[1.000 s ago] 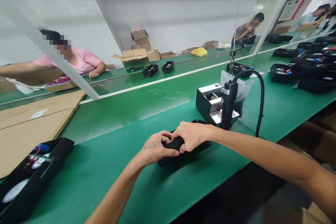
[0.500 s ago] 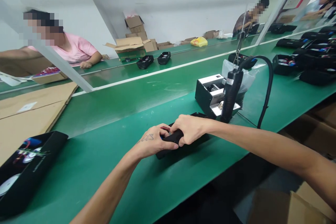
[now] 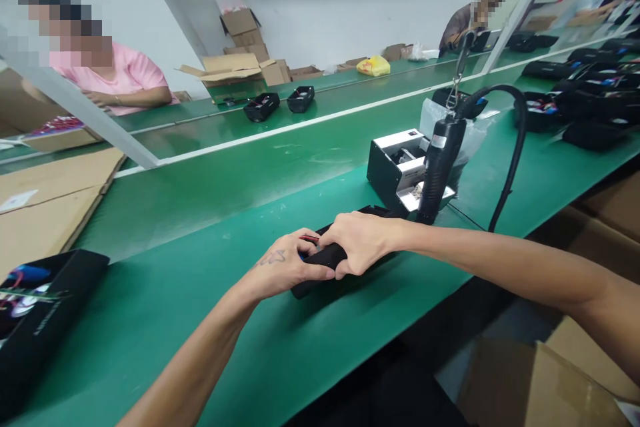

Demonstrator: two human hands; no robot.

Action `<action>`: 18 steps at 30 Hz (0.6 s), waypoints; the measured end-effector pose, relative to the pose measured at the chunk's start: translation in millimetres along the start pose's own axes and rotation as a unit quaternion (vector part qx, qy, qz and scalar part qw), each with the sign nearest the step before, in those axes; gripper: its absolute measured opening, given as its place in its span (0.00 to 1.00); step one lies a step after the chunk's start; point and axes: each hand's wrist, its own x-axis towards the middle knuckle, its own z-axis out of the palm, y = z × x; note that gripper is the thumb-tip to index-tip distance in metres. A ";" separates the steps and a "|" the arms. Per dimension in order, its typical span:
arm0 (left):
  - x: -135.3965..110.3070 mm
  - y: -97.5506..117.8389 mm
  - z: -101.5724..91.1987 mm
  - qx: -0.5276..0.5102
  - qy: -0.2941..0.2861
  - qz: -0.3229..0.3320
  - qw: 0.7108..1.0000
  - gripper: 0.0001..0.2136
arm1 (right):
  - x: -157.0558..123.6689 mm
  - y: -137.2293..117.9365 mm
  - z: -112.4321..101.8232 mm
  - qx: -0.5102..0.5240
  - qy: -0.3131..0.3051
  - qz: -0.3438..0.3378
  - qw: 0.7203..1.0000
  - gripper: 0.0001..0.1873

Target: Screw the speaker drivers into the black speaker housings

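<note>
A black, open-topped casing [image 3: 329, 256] lies on the green bench top in front of me, long side towards me. My left hand [image 3: 285, 261] is closed on its near left part, thumb along the outer wall and fingers over the rim. Against its middle, my right hand [image 3: 357, 241] grips the near wall, with fingertips bent inside. A bit of red wire [image 3: 310, 238] shows between the hands. Most of the inside is hidden by my fingers. Past the casing's far end hangs a black electric screwdriver [image 3: 437, 163], beside a black and silver screw feeder [image 3: 393, 173].
Another open casing [image 3: 65, 313] with wires and a blue cylinder stands at left, near flat cardboard [image 3: 65, 193]. More casings [image 3: 595, 93] crowd the right end. A black cable [image 3: 520, 140] loops from the screwdriver. Across the bench sits a person in pink [image 3: 125, 77]; others work farther right.
My view has shifted slightly; both hands keep nearly the same grip on the casing. The person in pink has drawn an outstretched arm in.
</note>
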 end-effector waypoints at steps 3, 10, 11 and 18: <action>-1.2 1.5 -0.5 0.003 -0.003 -0.002 1.000 0.18 | -0.5 0.6 1.6 -0.005 0.011 -0.010 1.000 0.22; -0.3 0.8 -2.2 0.011 -0.008 -0.006 1.000 0.17 | 0.0 5.1 0.4 0.025 0.000 -0.034 0.999 0.22; -0.4 0.8 -2.1 0.009 -0.007 -0.007 1.000 0.17 | 0.4 4.9 0.1 0.027 -0.002 -0.036 0.999 0.23; -0.1 -1.6 -1.1 -0.004 -0.002 -0.007 1.000 0.17 | 3.5 2.2 -0.5 0.027 -0.014 -0.008 1.000 0.23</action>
